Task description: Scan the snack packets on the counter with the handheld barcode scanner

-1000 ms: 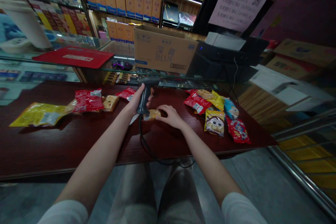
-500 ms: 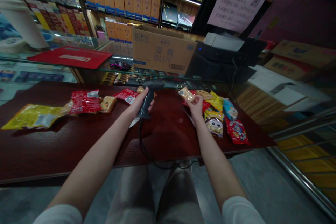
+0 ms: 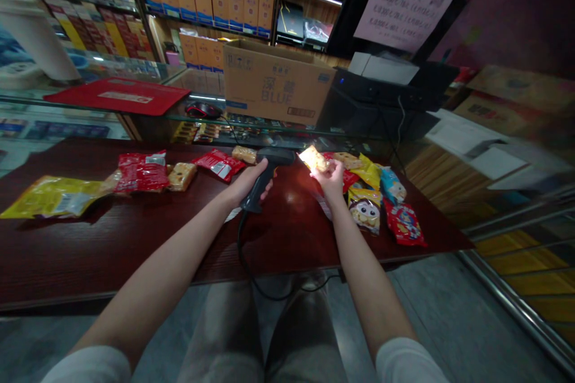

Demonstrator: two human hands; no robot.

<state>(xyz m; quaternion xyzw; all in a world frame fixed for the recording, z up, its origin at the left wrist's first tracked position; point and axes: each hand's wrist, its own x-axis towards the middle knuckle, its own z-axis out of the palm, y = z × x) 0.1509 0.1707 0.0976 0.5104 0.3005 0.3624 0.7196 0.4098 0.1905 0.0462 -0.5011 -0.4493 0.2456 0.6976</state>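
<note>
My left hand (image 3: 254, 183) is wrapped round the grip of a black barcode scanner (image 3: 275, 157), whose head points right and whose cable hangs past the table edge. Between the fingers of my right hand (image 3: 330, 178) is a small wrapped snack bar (image 3: 313, 159), raised above the table and brightly lit on its face. Just right of that hand lie snack packets, among them a yellow packet with a cartoon face (image 3: 365, 210), a blue packet (image 3: 393, 184) and a red packet (image 3: 405, 224). Left of the scanner lie a red packet (image 3: 220, 164) and a wrapped bar (image 3: 245, 154).
Farther left on the dark red table (image 3: 179, 239) are a yellow bag (image 3: 51, 196), another red packet (image 3: 142, 172) and a wrapped bar (image 3: 182, 176). Behind, the glass counter carries a cardboard box (image 3: 278, 84), a mouse (image 3: 203, 110), a red mat (image 3: 121, 97) and a black printer-like machine (image 3: 390, 93).
The scanner in my left hand has swung right and turned toward the snack bar. Light now falls on the bar, which my right hand has shifted slightly left.
</note>
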